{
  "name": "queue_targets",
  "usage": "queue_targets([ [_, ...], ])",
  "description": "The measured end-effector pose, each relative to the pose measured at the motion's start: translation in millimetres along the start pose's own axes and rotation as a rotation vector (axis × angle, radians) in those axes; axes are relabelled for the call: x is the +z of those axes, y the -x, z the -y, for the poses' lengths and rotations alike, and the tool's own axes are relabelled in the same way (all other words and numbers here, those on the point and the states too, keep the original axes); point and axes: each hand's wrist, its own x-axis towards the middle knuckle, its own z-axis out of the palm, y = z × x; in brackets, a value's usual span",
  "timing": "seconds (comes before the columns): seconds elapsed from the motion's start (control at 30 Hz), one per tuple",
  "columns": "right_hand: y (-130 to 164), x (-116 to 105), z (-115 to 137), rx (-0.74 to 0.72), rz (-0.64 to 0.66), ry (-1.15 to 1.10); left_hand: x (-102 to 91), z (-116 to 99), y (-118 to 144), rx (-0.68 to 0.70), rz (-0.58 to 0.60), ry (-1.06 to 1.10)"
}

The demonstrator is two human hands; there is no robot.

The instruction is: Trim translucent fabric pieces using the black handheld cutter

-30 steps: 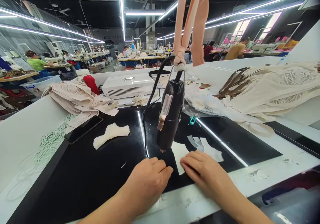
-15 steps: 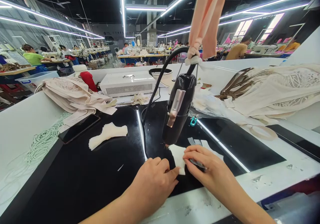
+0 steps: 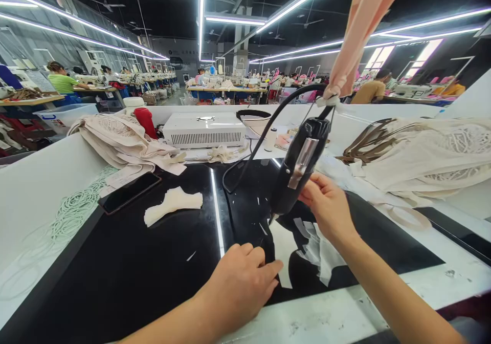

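Note:
My left hand (image 3: 245, 277) rests on the black work surface (image 3: 153, 277), its fingers curled. Its thumb and index finger press on the lower left edge of a white fabric piece (image 3: 284, 249). Above that piece hangs a black corded hand tool (image 3: 301, 167) with a metal lever, tilted, its tip close to the fabric's top. My right hand (image 3: 328, 200) is raised at the tool's right side. Its fingers are bent, and their tips go out of sight behind the tool, so what they grip is hidden. Thin whitish strips (image 3: 320, 254) lie below my right hand.
A stack of cream fabric pieces (image 3: 172, 205) and a phone (image 3: 130, 193) lie left. Behind stand a white vented box (image 3: 205, 131) and a red bottle (image 3: 144, 123). Beige garments are heaped left (image 3: 118, 139) and right (image 3: 425, 154). Pale green cord (image 3: 79, 206) lies along the left edge.
My right hand has left the white fabric piece and moved up and forward to behind the tool. The tool appears further right in view. My left hand stays on the fabric.

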Motion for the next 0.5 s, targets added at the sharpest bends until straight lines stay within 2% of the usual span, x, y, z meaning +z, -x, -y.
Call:
queue_targets([
  [0.1, -8, -1, 10, -0.177, -0.244, -0.165, 0.0, 0, -1, -0.008, 0.022, 0.008],
  [0.2, 3, -9, 27, -0.281, -0.353, -0.260, 0.8, 1, -2, -0.003, 0.012, -0.005],
  [0.33, 43, -19, 47, -0.302, -0.349, -0.259, -0.9, 1, -2, 0.010, -0.007, -0.007],
  [0.43, 78, -21, 56, -0.293, -0.255, -0.201, -8.3, 4, 8, 0.009, -0.050, 0.078],
  [0.5, 97, -23, 58, -0.281, -0.148, -0.174, -16.8, 8, 22, -0.004, -0.113, 0.135],
])
